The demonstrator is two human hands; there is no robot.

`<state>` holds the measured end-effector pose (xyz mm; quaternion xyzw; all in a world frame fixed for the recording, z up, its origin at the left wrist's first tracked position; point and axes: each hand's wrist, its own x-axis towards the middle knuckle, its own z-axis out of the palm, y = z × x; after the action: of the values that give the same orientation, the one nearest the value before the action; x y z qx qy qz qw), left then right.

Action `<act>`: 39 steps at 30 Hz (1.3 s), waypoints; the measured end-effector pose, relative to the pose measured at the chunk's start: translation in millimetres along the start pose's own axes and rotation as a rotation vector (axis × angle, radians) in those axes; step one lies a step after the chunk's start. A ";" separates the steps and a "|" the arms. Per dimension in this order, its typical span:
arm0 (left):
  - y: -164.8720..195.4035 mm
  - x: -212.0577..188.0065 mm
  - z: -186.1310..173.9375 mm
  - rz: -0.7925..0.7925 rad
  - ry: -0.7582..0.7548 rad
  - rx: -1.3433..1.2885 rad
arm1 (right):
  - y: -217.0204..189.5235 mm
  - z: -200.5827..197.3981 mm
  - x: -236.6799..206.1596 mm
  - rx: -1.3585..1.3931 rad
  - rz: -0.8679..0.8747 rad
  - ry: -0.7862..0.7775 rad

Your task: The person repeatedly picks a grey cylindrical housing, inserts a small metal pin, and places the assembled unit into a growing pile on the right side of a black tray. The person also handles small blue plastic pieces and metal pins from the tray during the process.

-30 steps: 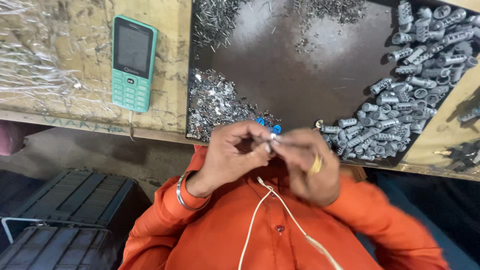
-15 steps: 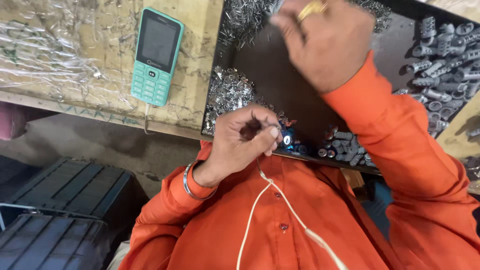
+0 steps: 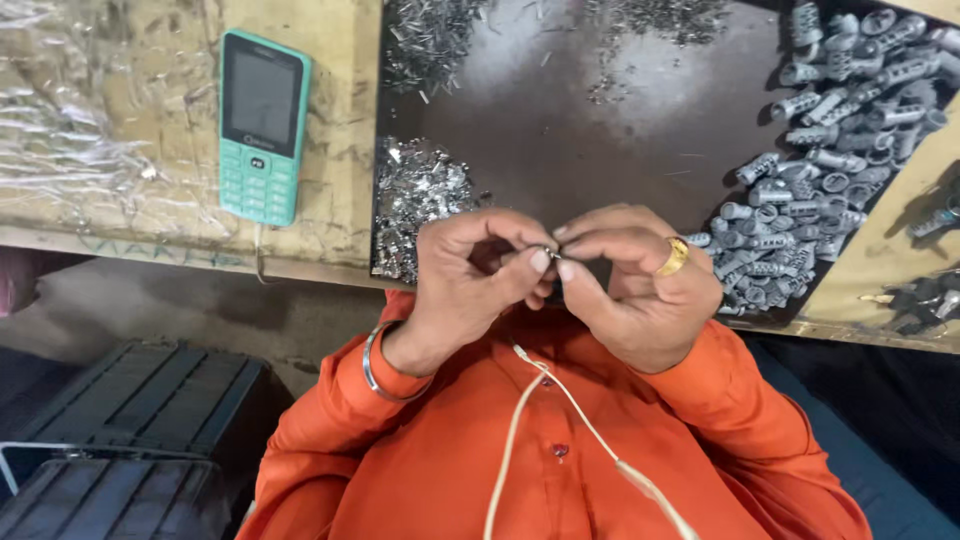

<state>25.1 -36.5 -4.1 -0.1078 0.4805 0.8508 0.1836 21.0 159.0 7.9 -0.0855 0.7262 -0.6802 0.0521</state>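
Both hands (image 3: 560, 275) pinch small metal part (image 3: 548, 250), fingertips touching.

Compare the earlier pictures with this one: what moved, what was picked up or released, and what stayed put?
The right hand, stretched out over the dark tray half a second ago, has come back to meet the left hand; both fingertips now pinch a small metal part together. The left grip never let go. The green phone and grey plugs stayed put.
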 end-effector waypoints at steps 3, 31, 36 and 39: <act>-3.2 -1.8 0.6 -0.014 -0.006 -0.027 | 1.2 -3.5 -4.6 -0.047 0.002 -0.005; 6.9 10.0 -17.8 -0.126 -0.139 -0.076 | -10.5 -26.0 33.1 0.123 0.276 -0.089; 2.5 16.3 -8.5 -0.123 -0.234 -0.052 | -2.1 -29.2 9.0 0.178 0.352 -0.077; 1.4 16.7 -3.7 -0.129 -0.246 -0.038 | -0.5 -29.8 6.0 0.289 0.356 -0.069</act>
<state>9.3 -36.9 -10.9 -0.0367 0.4304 0.8528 0.2935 9.4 187.1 10.6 0.0293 0.6226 -0.7539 0.2079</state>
